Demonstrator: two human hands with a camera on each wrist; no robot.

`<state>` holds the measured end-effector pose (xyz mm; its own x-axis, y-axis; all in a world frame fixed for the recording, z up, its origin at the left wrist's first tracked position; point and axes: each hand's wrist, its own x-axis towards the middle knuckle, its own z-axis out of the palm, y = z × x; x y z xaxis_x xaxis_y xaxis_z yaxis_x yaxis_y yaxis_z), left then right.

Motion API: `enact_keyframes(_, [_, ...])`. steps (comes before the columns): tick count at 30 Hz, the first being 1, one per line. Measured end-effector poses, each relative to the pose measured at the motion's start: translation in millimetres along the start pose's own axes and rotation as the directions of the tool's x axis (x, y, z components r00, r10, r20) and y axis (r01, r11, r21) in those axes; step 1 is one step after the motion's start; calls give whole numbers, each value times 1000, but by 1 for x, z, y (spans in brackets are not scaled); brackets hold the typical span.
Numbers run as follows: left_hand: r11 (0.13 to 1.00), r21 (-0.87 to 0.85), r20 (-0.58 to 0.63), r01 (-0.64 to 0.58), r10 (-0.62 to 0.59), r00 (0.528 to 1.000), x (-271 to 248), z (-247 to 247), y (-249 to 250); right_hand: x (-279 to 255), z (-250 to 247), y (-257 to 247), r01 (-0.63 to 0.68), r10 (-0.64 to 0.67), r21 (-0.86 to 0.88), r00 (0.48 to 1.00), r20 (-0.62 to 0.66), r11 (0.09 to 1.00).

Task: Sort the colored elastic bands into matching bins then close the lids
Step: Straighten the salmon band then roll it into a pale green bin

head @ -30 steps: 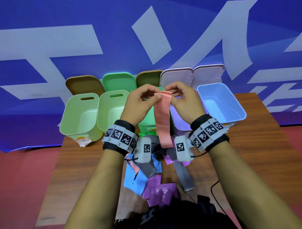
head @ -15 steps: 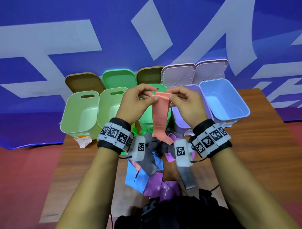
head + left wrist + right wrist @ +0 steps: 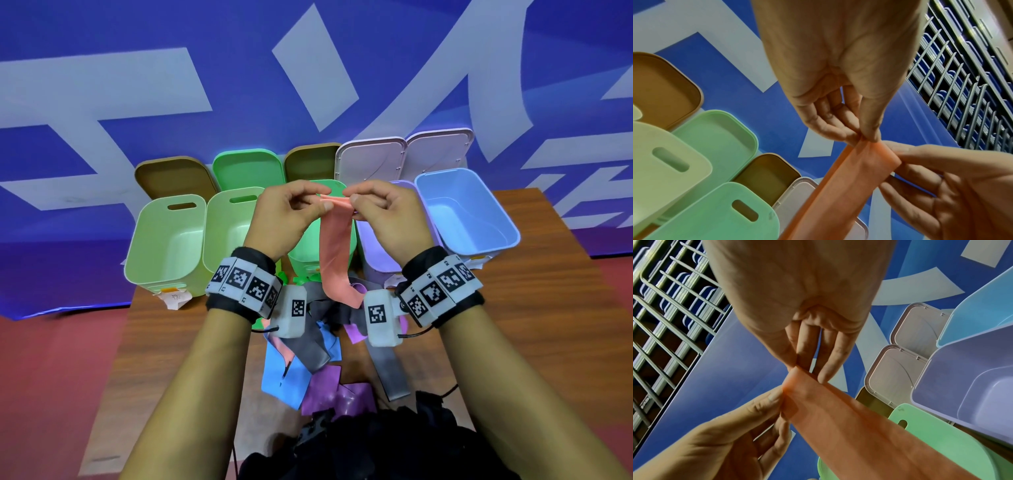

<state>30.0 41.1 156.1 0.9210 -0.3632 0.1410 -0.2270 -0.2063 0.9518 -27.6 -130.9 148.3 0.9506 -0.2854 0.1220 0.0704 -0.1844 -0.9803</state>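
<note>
Both hands hold a salmon-pink elastic band [image 3: 335, 253] up above the middle green bin [image 3: 305, 263]. My left hand [image 3: 291, 219] pinches its top edge on the left, my right hand [image 3: 387, 216] pinches it on the right, and the band hangs down between my wrists. The left wrist view shows the band [image 3: 859, 175] pinched between thumb and fingers; in the right wrist view the band [image 3: 849, 418] is held the same way. A pile of loose bands [image 3: 308, 356] in grey, blue, purple and pink lies on the table below.
Five open bins stand in a row at the table's back: two pale green [image 3: 161, 246], one green, a lilac one [image 3: 376, 250] and a light blue one [image 3: 469, 212]. Their lids [image 3: 371, 159] lean upright behind against a blue banner. Wooden table [image 3: 548, 308] surface extends right.
My hands have kept their pinch on the pink band and shifted its top edge slightly; the band's lower end now hangs a little higher above the pile.
</note>
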Motion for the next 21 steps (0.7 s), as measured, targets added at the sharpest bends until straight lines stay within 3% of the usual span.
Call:
enact_keyframes(14, [999,-16,3,-45,45,999,-3,1,-1,-7,1,1,47,-48,20,996,70,999])
enact_keyframes(21, [998,8,-4,-61,61,998,-4,3,-2,-7,1,1,74,-72,-51,997,31,996])
